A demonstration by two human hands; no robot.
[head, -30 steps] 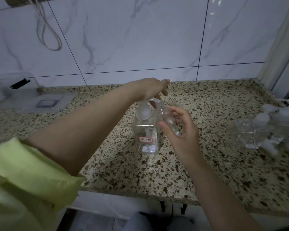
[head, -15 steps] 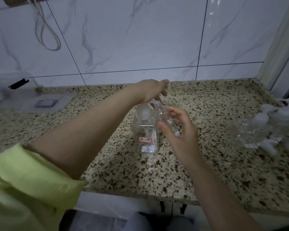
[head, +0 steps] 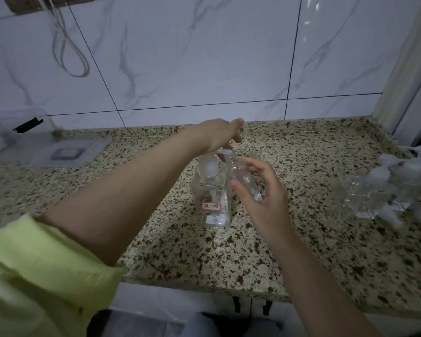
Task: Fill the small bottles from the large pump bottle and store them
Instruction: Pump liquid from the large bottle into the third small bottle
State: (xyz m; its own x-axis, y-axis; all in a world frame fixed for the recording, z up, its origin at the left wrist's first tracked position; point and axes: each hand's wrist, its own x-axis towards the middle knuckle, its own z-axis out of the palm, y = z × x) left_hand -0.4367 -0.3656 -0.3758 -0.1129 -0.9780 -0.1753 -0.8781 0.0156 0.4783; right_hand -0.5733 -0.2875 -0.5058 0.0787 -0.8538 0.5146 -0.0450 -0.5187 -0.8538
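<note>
Left hand (head: 219, 135) rests palm-down on the pump head of the large pump bottle (head: 213, 195), fingers extended and relaxed, pressing rather than gripping. Right hand (head: 260, 190) holds one small bottle (head: 244, 177), thumb and curled fingers closed around its clear body; the bottle is tilted, its open neck raised toward 11 o'clock and meeting the pump spout just beneath the left hand's fingers. Whether liquid is flowing cannot be told.

The large pump bottle stands upright near the centre of the speckled granite worktop (head: 180, 239); it is clear and square-sided, bears a red-bordered white label low on its front face, and touches the small bottle at its 3 o'clock side.

A cluster of further small bottles with pale caps (head: 384, 188) lies at 3 o'clock from the pump bottle, well apart, near the right edge of the worktop; some stand, some lie flat, and their fill cannot be told. A clear storage box (head: 17, 139) with its lid (head: 66, 153) beside it sits at 9 o'clock, against the marbled tile wall (head: 204, 57). A yellow-green sleeve (head: 34, 276) covers the left upper arm.
</note>
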